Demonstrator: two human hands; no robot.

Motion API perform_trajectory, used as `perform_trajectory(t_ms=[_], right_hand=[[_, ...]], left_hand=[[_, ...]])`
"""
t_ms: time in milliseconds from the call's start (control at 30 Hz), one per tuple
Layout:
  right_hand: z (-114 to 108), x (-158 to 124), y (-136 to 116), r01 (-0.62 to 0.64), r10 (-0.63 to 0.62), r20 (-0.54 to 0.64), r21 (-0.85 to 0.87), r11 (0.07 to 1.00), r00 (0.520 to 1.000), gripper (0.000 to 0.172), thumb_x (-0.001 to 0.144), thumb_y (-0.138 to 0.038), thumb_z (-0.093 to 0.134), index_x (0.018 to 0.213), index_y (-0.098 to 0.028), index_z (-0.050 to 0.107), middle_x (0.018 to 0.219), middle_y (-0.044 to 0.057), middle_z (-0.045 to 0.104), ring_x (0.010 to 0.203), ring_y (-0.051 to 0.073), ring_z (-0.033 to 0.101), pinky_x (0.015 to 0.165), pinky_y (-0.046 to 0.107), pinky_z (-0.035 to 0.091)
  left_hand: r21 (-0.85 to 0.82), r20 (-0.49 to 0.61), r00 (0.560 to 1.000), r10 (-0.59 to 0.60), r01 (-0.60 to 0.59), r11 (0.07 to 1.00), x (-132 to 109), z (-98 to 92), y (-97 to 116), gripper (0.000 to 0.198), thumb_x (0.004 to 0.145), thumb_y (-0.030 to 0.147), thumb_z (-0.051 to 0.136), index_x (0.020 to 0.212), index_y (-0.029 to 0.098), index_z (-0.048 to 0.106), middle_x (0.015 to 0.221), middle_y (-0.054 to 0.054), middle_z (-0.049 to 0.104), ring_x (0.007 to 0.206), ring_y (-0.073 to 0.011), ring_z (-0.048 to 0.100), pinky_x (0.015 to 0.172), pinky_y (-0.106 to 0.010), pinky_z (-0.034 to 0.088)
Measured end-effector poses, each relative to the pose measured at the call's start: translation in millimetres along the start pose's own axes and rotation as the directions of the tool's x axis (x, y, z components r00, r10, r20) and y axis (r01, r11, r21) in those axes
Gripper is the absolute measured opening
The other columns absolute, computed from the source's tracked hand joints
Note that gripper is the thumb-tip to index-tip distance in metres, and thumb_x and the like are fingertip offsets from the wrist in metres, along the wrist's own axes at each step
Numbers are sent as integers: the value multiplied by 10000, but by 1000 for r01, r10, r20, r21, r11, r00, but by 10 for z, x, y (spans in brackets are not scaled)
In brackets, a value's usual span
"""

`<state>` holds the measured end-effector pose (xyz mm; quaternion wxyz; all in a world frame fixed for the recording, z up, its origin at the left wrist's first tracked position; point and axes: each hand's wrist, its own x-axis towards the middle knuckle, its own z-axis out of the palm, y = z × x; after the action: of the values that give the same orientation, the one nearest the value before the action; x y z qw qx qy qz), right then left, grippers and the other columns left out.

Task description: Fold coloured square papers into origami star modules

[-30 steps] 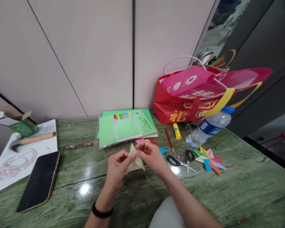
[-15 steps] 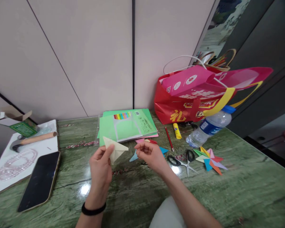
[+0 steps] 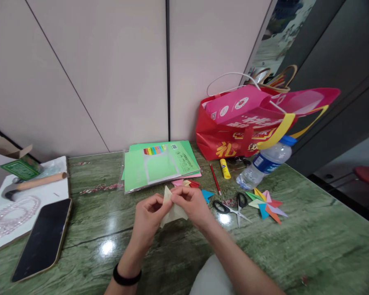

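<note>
A folded piece of cream paper point(image 3: 176, 214) is held between both hands above the green marbled table point(image 3: 160, 262). My left hand point(image 3: 149, 215) pinches its left side, a black band round the wrist. My right hand point(image 3: 192, 205) grips the paper near its upper point, fingertips close to those of my left. Just behind the hands lie pink and red folded papers point(image 3: 187, 183) and a blue one point(image 3: 207, 196), partly hidden. Open scissors point(image 3: 233, 209) rest to the right, beside a many-coloured paper pinwheel shape point(image 3: 267, 205).
Behind are a pack of green paper point(image 3: 162, 164), a red pencil point(image 3: 215, 179), a yellow glue stick point(image 3: 224, 169), a red bag point(image 3: 215, 135) and a water bottle point(image 3: 264, 164). At left sit a phone point(image 3: 44, 237), a hammer point(image 3: 37, 181), beads point(image 3: 15, 215) and a box point(image 3: 21, 166).
My left hand has moved right with the cream paper, and my right hand, empty before, now grips it too. The paper has turned, and the view has shifted slightly.
</note>
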<state>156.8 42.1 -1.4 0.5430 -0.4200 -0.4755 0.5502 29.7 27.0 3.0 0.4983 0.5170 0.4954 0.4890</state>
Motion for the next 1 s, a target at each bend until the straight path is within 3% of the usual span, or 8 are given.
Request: perform_trajectory(t_ms=[167, 333, 400, 467, 600, 767, 1000], right_hand=[[1, -4, 11, 14, -12, -27, 72, 997, 1000, 82, 621, -236, 650, 566, -178, 631, 745, 25, 649, 749, 164, 586, 733, 290, 443], [-46, 29, -6, 2, 14, -98, 166, 986, 995, 101, 624, -260, 664, 586, -169, 643, 709, 26, 646, 703, 153, 571, 701, 289, 445], [-79, 50, -16, -6, 39, -133, 239, 971, 990, 144, 626, -299, 678, 602, -162, 643, 670, 18, 632, 663, 138, 555, 693, 286, 444], [-104, 63, -18, -17, 54, -138, 257, 966, 989, 176, 633, -329, 684, 634, -157, 651, 648, 11, 622, 640, 125, 545, 693, 283, 441], [-102, 54, 4, -18, 28, -70, 134, 991, 997, 175, 636, -316, 692, 696, -157, 652, 699, 13, 633, 661, 123, 549, 684, 271, 435], [-80, 28, 25, -77, 82, 123, -47, 996, 989, 160, 603, -207, 686, 751, -159, 648, 678, -11, 611, 608, 108, 543, 594, 241, 422], [-97, 24, 28, -44, 59, 115, -132, 990, 992, 154, 622, -163, 636, 776, -164, 647, 719, -7, 614, 620, 103, 542, 589, 233, 436]], left_hand=[[13, 84, 994, -74, 73, 997, -27, 41, -8, 292, 629, 324, 696, 472, 139, 535, 470, 37, 454, 454, -74, 376, 433, -191, 278], [48, 155, 985, -71, 64, 997, -31, 67, -1, 267, 606, 300, 708, 454, 142, 556, 471, 27, 486, 459, -87, 410, 447, -197, 308], [68, 132, 986, -105, 97, 993, -19, 65, -8, 262, 593, 298, 716, 451, 139, 563, 450, 27, 489, 441, -84, 409, 429, -192, 300], [41, 31, 989, -146, 145, 989, 2, 43, -22, 271, 578, 315, 726, 459, 140, 557, 420, 36, 481, 407, -72, 388, 398, -182, 272], [-126, -68, 975, -210, 201, 971, 46, -46, -54, 275, 570, 353, 739, 528, 140, 569, 456, 29, 543, 400, -68, 410, 376, -170, 274], [-224, -104, 965, -241, 213, 951, 63, -103, -85, 289, 564, 376, 750, 561, 143, 580, 438, 54, 519, 361, -53, 379, 345, -162, 250], [-271, -129, 972, -198, 158, 949, 86, -80, -107, 278, 579, 383, 743, 695, 139, 677, 542, 19, 609, 456, -81, 478, 423, -172, 352]])
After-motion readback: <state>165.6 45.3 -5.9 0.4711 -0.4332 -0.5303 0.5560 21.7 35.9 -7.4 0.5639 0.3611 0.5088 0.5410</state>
